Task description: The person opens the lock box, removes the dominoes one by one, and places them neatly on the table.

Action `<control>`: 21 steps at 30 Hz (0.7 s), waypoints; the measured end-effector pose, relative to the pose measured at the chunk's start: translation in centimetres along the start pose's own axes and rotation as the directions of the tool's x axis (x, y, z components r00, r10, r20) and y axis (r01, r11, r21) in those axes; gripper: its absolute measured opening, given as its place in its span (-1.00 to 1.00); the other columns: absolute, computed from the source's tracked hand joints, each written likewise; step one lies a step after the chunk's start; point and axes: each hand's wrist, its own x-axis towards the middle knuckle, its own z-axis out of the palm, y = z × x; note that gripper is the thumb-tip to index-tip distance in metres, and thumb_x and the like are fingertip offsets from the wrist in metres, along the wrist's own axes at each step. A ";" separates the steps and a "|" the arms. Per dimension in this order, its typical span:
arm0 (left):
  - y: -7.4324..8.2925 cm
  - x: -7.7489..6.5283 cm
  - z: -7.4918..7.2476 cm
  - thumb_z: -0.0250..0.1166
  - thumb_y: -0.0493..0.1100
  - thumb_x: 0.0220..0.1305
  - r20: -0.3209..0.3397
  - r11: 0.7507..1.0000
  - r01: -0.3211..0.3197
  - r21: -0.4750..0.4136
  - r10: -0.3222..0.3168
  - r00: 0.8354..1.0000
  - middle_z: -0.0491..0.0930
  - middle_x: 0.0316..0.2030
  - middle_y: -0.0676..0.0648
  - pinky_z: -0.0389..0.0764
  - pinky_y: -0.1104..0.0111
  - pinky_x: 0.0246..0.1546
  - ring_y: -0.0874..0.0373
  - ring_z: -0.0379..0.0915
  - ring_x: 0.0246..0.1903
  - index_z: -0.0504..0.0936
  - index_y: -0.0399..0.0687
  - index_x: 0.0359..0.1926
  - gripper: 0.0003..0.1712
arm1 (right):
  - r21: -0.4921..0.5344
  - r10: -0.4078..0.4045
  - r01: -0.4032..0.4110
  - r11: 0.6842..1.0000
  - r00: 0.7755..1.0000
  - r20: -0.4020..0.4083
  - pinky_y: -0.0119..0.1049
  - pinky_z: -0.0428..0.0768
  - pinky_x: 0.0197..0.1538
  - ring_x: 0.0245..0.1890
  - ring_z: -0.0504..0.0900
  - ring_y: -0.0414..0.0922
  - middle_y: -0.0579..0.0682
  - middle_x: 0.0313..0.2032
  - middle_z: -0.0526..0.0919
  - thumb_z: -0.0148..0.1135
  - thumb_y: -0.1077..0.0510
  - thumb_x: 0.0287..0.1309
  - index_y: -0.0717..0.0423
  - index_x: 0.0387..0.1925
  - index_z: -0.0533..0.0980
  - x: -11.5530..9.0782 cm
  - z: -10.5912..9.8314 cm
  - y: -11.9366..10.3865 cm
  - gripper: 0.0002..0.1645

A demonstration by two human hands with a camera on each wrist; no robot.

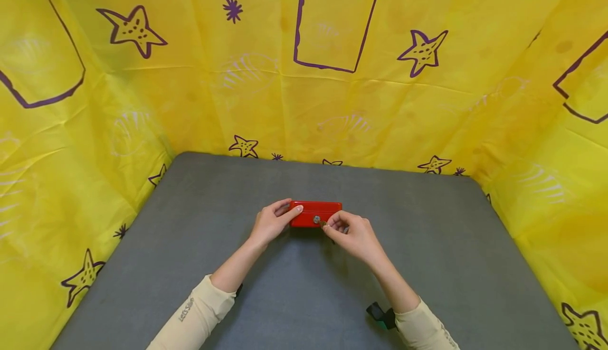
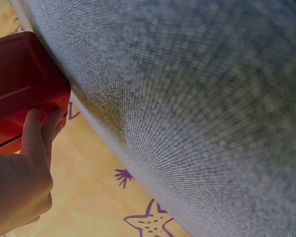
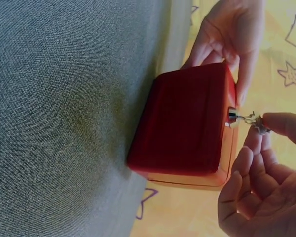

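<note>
Red box [image 1: 311, 210] is the landmark: it's above the near-middle of the surface [image 1: 304, 297], lock side facing the person. Can't tell if its lower edge bears on the surface.

Left hand [image 1: 272, 222] grips the box's left end, thumb over the front. Right hand [image 1: 352, 234] is at the box's right front, thumb and forefinger pinching what looks like a key [image 3: 246, 119] at the lock [image 3: 232, 115], which sits right of centre on the box front. Can't confirm how deep it's seated.

Step in hand reads as working the key. To do it well: line the shank up square to the box front, seat it fully, then twist gently. Left hand should brace against the twist, or the box may swing. Thin key, small grip: don't lever sideways, it could bend or slip out. If it binds, back off and reseat, don't force.
</note>
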 end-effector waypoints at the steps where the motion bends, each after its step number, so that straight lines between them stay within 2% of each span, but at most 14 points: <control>1: 0.0 0.0 0.0 0.41 0.20 0.13 0.000 1.000 0.000 -0.001 0.000 1.000 0.54 0.16 -0.20 0.64 0.21 -0.06 -0.04 0.53 0.10 0.50 -0.13 0.27 -0.22 | -0.001 0.004 -0.004 1.000 1.000 -0.002 -0.34 0.50 -0.44 -0.50 0.52 -0.22 -0.24 -0.53 0.58 0.41 0.05 0.10 -0.11 -0.44 0.57 0.0 0.0 0.0 -0.87; 7: 0.1 0.0 -0.1 0.41 0.20 0.14 -0.004 1.000 -0.008 0.016 0.008 1.000 0.55 0.16 -0.19 0.61 0.18 -0.01 -0.04 0.51 0.12 0.49 -0.14 0.28 -0.21 | 0.000 0.018 -0.018 1.000 1.000 0.003 -0.32 0.53 -0.42 -0.49 0.53 -0.21 -0.23 -0.52 0.59 0.41 0.05 0.10 -0.10 -0.43 0.58 0.2 0.0 -0.3 -0.87; 13: 0.1 0.0 -0.1 0.40 0.21 0.14 -0.003 0.999 -0.009 0.034 0.009 1.000 0.54 0.16 -0.19 0.60 0.17 0.02 -0.04 0.50 0.14 0.49 -0.14 0.29 -0.20 | 0.039 0.022 -0.022 0.999 1.000 0.022 -0.31 0.55 -0.42 -0.49 0.54 -0.17 -0.20 -0.51 0.60 0.42 0.04 0.10 -0.10 -0.41 0.59 0.6 0.1 -0.4 -0.87; 21: 0.1 0.0 -0.2 0.40 0.21 0.13 -0.003 0.999 -0.009 0.038 0.009 1.000 0.54 0.16 -0.17 0.59 0.17 0.02 -0.04 0.49 0.14 0.51 -0.10 0.27 -0.22 | 0.088 0.005 -0.006 0.996 1.000 0.007 -0.30 0.54 -0.45 -0.53 0.53 -0.16 -0.18 -0.53 0.60 0.44 -0.02 0.10 -0.11 -0.41 0.59 1.0 0.4 -0.4 -0.84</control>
